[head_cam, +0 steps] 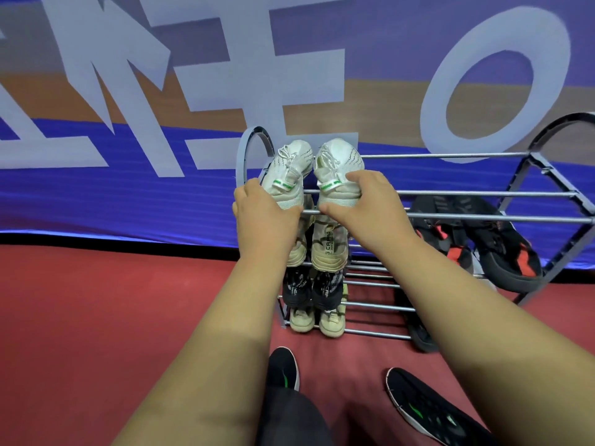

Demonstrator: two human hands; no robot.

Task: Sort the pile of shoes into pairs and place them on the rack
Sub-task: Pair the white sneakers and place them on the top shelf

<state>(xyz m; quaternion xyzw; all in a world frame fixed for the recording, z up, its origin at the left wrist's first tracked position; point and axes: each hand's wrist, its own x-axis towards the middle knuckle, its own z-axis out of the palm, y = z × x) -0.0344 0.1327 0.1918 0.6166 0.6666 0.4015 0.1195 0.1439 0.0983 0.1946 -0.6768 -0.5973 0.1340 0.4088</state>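
Pointing toes away, white sneakers (341, 157) parallel, heels gripped.

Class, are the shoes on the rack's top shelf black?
No, the shoes on the top shelf are white, one held by the left hand, the other by the right hand.

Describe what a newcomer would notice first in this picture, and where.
The left hand and right hand each grip one of the white sneakers at the left end of the top tier of the rack. Behind, a blue banner with huge pale letters fills the wall. To the right, black-and-red shoes sit on a lower tier.
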